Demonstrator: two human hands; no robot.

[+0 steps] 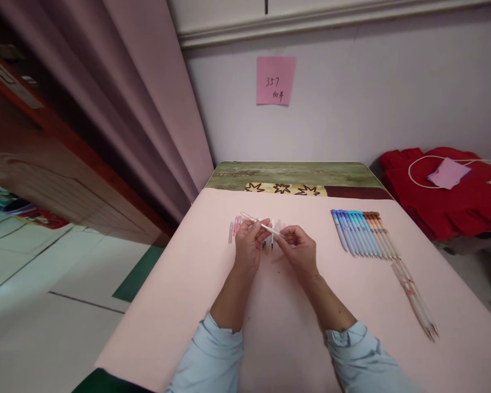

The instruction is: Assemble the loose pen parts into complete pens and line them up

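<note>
A slim whitish pen [265, 226] lies slantwise between both hands above the table. My left hand [249, 246] is closed around its middle, with the clear end sticking out to the upper left. At the other end, the thumb and fingers of my right hand [301, 252] pinch the tip. Small pink and clear tubes [234, 228] lie just left of my left hand. Behind and below the fingers are thin refills with dark tips [272, 245], partly hidden by my hands.
To the right lies a tidy row of blue and brown pens [358, 233], with two clear pens [416, 301] nearer me. A pale pink cover [286, 327] spreads over the table. A pink note [275, 81] hangs on the wall. Red cloth [442, 210] lies beyond the right edge.
</note>
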